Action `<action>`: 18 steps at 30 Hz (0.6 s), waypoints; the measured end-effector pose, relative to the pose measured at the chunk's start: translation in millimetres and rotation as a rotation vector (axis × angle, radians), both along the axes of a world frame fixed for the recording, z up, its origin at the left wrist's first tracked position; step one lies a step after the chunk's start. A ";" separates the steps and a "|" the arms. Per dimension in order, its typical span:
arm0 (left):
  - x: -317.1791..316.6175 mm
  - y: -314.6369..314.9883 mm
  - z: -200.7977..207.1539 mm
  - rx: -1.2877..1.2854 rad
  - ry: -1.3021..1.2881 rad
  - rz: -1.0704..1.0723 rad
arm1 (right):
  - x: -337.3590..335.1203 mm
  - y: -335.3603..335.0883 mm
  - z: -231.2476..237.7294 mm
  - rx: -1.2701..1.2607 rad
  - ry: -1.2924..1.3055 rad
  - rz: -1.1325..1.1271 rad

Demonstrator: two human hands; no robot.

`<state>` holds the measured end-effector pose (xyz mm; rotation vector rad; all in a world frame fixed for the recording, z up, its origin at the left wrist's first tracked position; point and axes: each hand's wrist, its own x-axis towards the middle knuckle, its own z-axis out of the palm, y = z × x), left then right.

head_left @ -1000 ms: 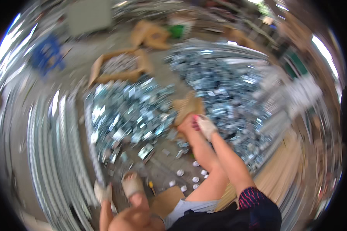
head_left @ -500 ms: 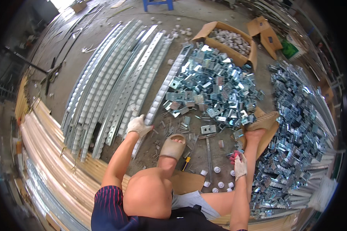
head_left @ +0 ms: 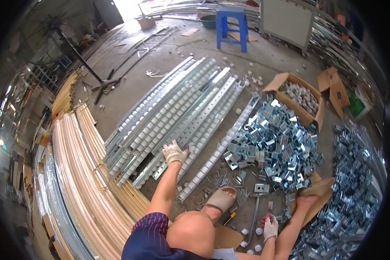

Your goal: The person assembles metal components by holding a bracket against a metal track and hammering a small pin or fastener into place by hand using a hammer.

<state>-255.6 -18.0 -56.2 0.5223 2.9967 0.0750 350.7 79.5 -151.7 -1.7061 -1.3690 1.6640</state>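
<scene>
Rails (head_left: 173,117) left of bracket pile (head_left: 275,145), carton (head_left: 276,82) behind it (parts (head_left: 299,94) inside), stool (head_left: 231,15) farther back

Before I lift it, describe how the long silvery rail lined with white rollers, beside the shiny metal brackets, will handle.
Probably stiff: the rail lies straight and looks metal. Its white rollers may spin when pushed. Being long and slim, it could dip if gripped near one end.

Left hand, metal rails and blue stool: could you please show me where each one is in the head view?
Left hand (head_left: 174,154): head view, on the back of the glove.
Metal rails (head_left: 177,115): head view, around the middle of the group.
Blue stool (head_left: 232,14): head view, on the seat.
</scene>
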 end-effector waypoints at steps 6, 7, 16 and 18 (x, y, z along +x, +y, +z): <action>-8.2 -21.7 -36.0 -0.182 0.229 -0.111 | -32.4 -8.5 -9.5 0.013 -0.009 0.086; -14.8 -33.0 -46.5 -0.217 0.297 -0.137 | -39.8 -11.8 -10.5 0.010 -0.021 0.107; -8.9 -5.9 -48.3 -0.227 0.233 -0.107 | -30.1 -23.7 -15.5 -0.010 -0.003 0.070; -15.3 -10.5 -48.6 -0.282 0.231 -0.209 | -28.1 -29.5 -18.5 -0.040 0.027 0.059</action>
